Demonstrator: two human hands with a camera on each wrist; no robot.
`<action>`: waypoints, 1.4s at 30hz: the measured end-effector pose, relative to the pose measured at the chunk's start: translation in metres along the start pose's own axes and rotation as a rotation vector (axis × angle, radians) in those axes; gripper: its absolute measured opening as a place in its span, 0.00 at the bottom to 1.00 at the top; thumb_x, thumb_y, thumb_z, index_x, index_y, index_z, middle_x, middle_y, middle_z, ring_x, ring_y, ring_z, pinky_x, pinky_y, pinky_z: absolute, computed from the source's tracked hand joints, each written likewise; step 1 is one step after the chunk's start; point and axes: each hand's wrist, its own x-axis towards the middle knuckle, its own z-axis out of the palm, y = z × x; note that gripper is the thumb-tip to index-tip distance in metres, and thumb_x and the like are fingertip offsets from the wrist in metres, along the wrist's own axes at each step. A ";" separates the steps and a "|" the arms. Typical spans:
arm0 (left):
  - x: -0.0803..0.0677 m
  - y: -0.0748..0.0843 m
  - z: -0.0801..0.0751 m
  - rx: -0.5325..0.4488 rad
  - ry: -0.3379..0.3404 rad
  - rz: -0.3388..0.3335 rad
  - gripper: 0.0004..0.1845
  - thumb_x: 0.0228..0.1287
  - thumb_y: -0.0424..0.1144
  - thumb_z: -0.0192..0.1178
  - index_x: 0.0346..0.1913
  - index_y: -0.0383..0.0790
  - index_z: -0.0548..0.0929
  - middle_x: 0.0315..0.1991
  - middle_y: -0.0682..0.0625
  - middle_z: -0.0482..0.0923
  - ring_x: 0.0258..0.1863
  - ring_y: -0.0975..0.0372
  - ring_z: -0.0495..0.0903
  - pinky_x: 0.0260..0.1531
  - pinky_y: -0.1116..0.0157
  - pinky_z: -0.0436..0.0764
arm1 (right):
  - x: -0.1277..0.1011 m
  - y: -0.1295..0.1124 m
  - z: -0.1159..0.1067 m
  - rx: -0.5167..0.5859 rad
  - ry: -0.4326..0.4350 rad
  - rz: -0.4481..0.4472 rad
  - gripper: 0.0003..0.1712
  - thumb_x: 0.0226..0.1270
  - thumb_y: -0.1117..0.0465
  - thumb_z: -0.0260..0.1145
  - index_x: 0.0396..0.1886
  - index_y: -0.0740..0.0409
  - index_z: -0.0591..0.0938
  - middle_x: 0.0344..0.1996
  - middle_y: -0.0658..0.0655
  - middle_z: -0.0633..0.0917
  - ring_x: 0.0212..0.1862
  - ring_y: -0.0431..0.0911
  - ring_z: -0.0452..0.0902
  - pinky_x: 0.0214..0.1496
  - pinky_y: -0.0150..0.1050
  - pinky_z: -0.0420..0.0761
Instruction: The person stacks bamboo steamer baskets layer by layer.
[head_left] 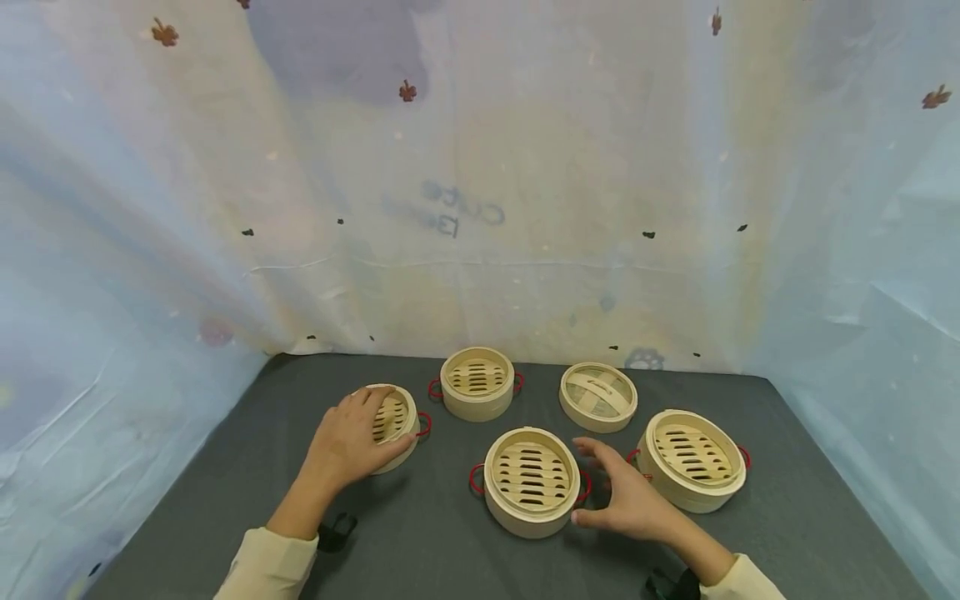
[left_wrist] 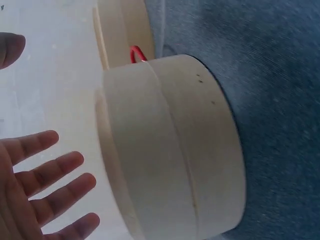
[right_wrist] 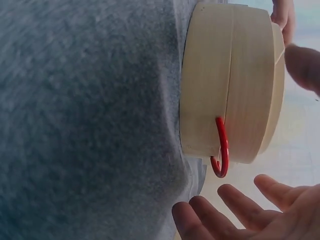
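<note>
My left hand [head_left: 348, 442] is over the near side of the left bamboo steamer basket [head_left: 392, 415], overlapping its slatted top in the head view. In the left wrist view its fingers [left_wrist: 65, 197] are spread and apart from a steamer's pale wall [left_wrist: 170, 145]. To the right of the front-middle steamer basket [head_left: 531, 475] is my right hand [head_left: 628, 500], thumb and fingers parted. The right wrist view shows those fingers [right_wrist: 240, 202] extended below a red handle [right_wrist: 223, 150], with a gap between. Neither hand grips anything.
Another steamer basket [head_left: 477, 383] with red handles stands at the back middle. A round woven lid [head_left: 598, 396] lies to its right, and a further steamer basket [head_left: 693, 458] stands beyond my right hand. Patterned sheeting [head_left: 525, 208] surrounds the dark grey tabletop [head_left: 442, 533].
</note>
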 end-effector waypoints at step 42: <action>-0.008 -0.009 0.016 -0.026 -0.262 0.012 0.27 0.45 0.40 0.72 0.53 0.47 0.79 0.42 0.54 0.81 0.39 0.61 0.80 0.41 0.56 0.78 | 0.012 0.010 0.008 0.025 -0.039 -0.050 0.53 0.50 0.48 0.77 0.71 0.56 0.59 0.58 0.57 0.76 0.54 0.54 0.76 0.36 0.35 0.77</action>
